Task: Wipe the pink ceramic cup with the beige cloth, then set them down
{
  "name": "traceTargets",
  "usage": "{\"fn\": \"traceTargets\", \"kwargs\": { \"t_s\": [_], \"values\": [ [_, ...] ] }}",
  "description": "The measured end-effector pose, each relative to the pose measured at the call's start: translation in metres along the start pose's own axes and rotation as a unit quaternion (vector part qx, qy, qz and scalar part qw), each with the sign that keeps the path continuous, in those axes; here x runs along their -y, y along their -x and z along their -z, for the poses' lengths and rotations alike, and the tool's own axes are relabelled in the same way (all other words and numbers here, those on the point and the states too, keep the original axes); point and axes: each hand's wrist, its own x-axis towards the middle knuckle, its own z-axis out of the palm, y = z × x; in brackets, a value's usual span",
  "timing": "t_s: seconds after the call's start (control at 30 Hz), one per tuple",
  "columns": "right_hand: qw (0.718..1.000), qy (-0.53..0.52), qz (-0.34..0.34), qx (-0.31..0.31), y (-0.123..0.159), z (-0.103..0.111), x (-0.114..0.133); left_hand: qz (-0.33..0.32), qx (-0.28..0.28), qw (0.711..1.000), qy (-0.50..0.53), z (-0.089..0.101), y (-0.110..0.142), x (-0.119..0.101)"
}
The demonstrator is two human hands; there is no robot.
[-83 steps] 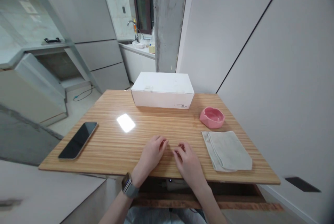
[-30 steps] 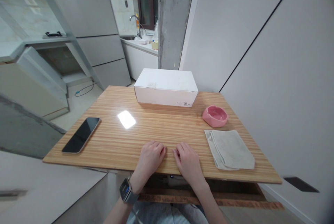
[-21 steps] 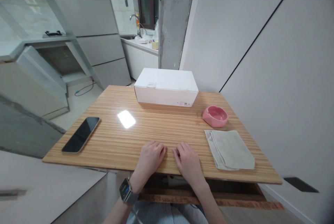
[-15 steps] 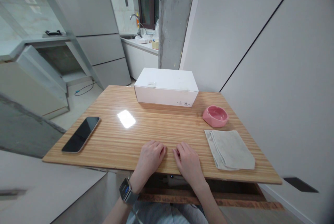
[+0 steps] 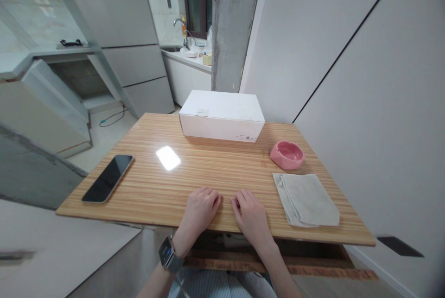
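Observation:
My left hand rests curled on the wooden tabletop by its front edge, a watch on that wrist. Beside it, a small gap apart, lies my right hand, its fingers also curled in. Nothing shows in either hand. A folded pale cloth is the thing closest to my right hand. Behind the cloth stands a pink ashtray-like bowl. Off to the left of my left hand lies a black-screened phone.
A closed white box stands at the table's far edge. Below the front edge, an open drawer sits over my lap. A white wall borders the right side. Kitchen cabinets and a faucet are in the background.

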Motion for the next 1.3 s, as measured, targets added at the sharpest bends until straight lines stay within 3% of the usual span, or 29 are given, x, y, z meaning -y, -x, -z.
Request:
{"fn": "traceTargets", "kwargs": {
  "t_s": [0.63, 0.77, 0.87, 0.93, 1.03, 1.1, 1.17, 1.3],
  "values": [
    [1.0, 0.007, 0.003, -0.012, 0.0, 0.0, 0.0, 0.002, 0.0, 1.0, 0.002, -0.001, 0.001, 0.001],
    [1.0, 0.009, 0.0, -0.007, 0.001, 0.001, 0.0, 0.046, 0.016, 0.999, 0.007, 0.003, -0.004, -0.008],
    [1.0, 0.0, 0.01, -0.01, 0.002, 0.0, -0.002, 0.055, 0.018, 0.995, 0.085, 0.017, -0.028, -0.031],
    [1.0, 0.014, 0.006, -0.016, 0.004, -0.002, -0.004, 0.003, -0.012, 0.981, 0.192, 0.027, -0.056, -0.054],
    [0.998, 0.044, -0.03, -0.013, 0.007, -0.004, -0.005, -0.098, -0.045, 0.932, 0.347, 0.029, -0.111, -0.092],
    [0.998, 0.038, -0.037, -0.015, 0.009, -0.003, -0.005, -0.116, -0.042, 0.914, 0.386, 0.016, -0.148, -0.115],
    [0.999, 0.024, -0.033, -0.016, 0.01, -0.001, -0.005, -0.079, -0.019, 0.92, 0.384, -0.006, -0.178, -0.134],
    [0.999, 0.007, -0.043, -0.001, 0.011, 0.002, -0.005, -0.01, 0.011, 0.933, 0.36, -0.052, -0.211, -0.162]
  ]
}}
